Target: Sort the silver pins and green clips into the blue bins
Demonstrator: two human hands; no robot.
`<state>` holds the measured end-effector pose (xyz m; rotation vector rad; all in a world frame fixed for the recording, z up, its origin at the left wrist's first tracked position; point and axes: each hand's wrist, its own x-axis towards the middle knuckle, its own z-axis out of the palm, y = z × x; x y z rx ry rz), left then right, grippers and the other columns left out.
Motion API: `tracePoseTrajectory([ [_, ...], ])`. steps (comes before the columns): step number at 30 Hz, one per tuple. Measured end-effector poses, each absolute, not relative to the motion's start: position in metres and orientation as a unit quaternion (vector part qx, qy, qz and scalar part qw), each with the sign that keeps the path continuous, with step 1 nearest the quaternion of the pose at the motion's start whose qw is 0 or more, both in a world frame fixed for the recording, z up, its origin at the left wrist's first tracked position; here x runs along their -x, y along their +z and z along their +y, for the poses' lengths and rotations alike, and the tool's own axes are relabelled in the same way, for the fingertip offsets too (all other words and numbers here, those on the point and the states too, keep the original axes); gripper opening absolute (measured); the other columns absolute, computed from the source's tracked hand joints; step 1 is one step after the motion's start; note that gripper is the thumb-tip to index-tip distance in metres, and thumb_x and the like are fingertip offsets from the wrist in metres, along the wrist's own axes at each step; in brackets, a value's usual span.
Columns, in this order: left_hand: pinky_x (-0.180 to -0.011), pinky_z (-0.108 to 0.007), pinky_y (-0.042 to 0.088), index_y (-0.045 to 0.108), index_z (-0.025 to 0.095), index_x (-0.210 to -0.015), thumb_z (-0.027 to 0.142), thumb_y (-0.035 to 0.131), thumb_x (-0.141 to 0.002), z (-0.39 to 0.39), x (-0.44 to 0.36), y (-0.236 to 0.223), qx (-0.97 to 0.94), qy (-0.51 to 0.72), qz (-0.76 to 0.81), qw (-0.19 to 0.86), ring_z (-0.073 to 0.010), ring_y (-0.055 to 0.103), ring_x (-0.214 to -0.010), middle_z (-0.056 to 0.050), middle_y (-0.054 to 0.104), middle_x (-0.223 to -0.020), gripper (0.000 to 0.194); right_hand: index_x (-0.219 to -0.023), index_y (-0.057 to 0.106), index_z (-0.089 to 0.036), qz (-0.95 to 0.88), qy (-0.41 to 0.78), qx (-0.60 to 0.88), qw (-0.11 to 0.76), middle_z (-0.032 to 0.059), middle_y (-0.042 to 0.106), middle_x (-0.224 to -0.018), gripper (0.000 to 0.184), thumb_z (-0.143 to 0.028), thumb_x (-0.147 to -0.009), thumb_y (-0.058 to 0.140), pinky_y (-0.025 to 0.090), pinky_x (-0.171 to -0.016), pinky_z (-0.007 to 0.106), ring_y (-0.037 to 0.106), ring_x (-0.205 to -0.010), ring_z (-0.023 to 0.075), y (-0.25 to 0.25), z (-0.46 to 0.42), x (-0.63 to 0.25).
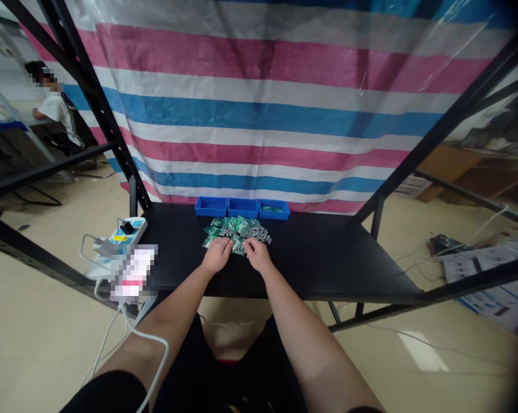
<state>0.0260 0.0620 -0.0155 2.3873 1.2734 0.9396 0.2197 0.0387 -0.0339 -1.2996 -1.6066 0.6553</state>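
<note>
Small green and grey pieces (240,222) lay heaped mid-frame on the flat black worktop (327,252), presumably for easy reach. Left hand (217,254) and right hand (259,253) flanked the near edge, fingers curled; whether clamped on anything, I couldn't tell.

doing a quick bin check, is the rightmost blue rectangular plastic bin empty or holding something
Not empty: small green pieces show inside the rightmost blue rectangular plastic bin, below its rim.

Hands (218,255) at green pieces (238,222), blue bins (243,209)
</note>
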Motion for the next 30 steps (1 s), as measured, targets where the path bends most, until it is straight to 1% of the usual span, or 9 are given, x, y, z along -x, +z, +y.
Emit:
tracePoseTrajectory([
  [4,-0.076,-0.035,0.04,0.054,0.022,-0.074,0.037,0.035,-0.102,0.063,-0.025,-0.017,-0.821,0.335,0.437,0.148,-0.0227,0.056,-0.079,-0.005,0.061,-0.076,0.038,-0.084,0.063,-0.023,-0.66,0.246,0.538,0.463,-0.0011,0.061,-0.063,0.029,-0.048,-0.093,0.051,0.045,-0.056,0.026,0.056,-0.055,0.0161,-0.032,0.038,-0.221],
  [9,-0.077,-0.034,0.038,0.053,0.022,-0.074,0.038,0.035,-0.103,0.065,-0.025,-0.018,-0.824,0.337,0.43,0.153,-0.0222,0.056,-0.078,-0.004,0.061,-0.076,0.037,-0.083,0.064,-0.023,-0.657,0.25,0.534,0.47,-0.0012,0.059,-0.061,0.03,-0.048,-0.093,0.05,0.044,-0.058,0.027,0.056,-0.057,0.0167,-0.031,0.037,-0.222],
  [16,-0.076,-0.034,0.04,0.056,0.021,-0.075,0.038,0.036,-0.102,0.062,-0.024,-0.015,-0.821,0.343,0.425,0.165,-0.0218,0.055,-0.077,-0.005,0.061,-0.075,0.038,-0.082,0.065,-0.023,-0.65,0.262,0.53,0.477,-0.001,0.059,-0.061,0.032,-0.051,-0.091,0.053,0.044,-0.056,0.026,0.057,-0.057,0.0162,-0.034,0.038,-0.223],
  [19,-0.076,-0.034,0.041,0.059,0.021,-0.078,0.041,0.042,-0.1,0.06,-0.023,-0.014,-0.807,0.368,0.425,0.182,-0.0214,0.057,-0.077,-0.004,0.062,-0.075,0.034,-0.082,0.065,-0.023,-0.626,0.301,0.52,0.497,-0.0017,0.059,-0.059,0.034,-0.056,-0.088,0.056,0.044,-0.052,0.026,0.055,-0.052,0.0148,-0.033,0.038,-0.222],
  [23,-0.067,-0.03,0.042,0.062,0.021,-0.086,0.043,0.054,-0.094,0.059,-0.023,-0.016,-0.764,0.409,0.45,0.215,-0.0188,0.056,-0.069,-0.002,0.06,-0.073,0.025,-0.089,0.065,-0.022,-0.535,0.402,0.496,0.553,-0.0015,0.063,-0.061,0.037,-0.058,-0.081,0.064,0.044,-0.046,0.026,0.055,-0.045,0.0131,-0.033,0.037,-0.223],
  [25,-0.063,-0.029,0.041,0.061,0.021,-0.087,0.042,0.055,-0.093,0.06,-0.022,-0.017,-0.749,0.422,0.458,0.229,-0.0177,0.054,-0.066,-0.001,0.058,-0.071,0.023,-0.091,0.066,-0.022,-0.492,0.425,0.476,0.592,0.0009,0.067,-0.067,0.035,-0.054,-0.078,0.068,0.049,-0.049,0.027,0.062,-0.052,0.0151,-0.033,0.036,-0.226],
  [27,-0.062,-0.028,0.04,0.06,0.021,-0.086,0.041,0.055,-0.093,0.06,-0.022,-0.018,-0.74,0.429,0.461,0.239,-0.0172,0.054,-0.066,-0.001,0.057,-0.07,0.022,-0.091,0.067,-0.022,-0.463,0.431,0.45,0.63,0.0027,0.07,-0.076,0.03,-0.047,-0.077,0.071,0.055,-0.056,0.029,0.069,-0.066,0.0185,-0.033,0.036,-0.23],
  [29,-0.062,-0.027,0.04,0.059,0.021,-0.084,0.039,0.056,-0.092,0.061,-0.021,-0.018,-0.735,0.43,0.462,0.247,-0.0167,0.054,-0.066,0.0,0.057,-0.07,0.02,-0.089,0.068,-0.022,-0.441,0.436,0.428,0.657,0.0033,0.07,-0.084,0.024,-0.042,-0.077,0.071,0.058,-0.063,0.032,0.071,-0.076,0.0203,-0.033,0.036,-0.234],
  [30,-0.062,-0.027,0.04,0.059,0.021,-0.083,0.038,0.056,-0.091,0.061,-0.021,-0.018,-0.734,0.43,0.462,0.251,-0.0164,0.054,-0.066,0.0,0.057,-0.07,0.019,-0.088,0.069,-0.021,-0.432,0.436,0.423,0.666,0.0033,0.069,-0.087,0.022,-0.041,-0.078,0.071,0.059,-0.065,0.033,0.071,-0.078,0.0201,-0.033,0.036,-0.235],
])
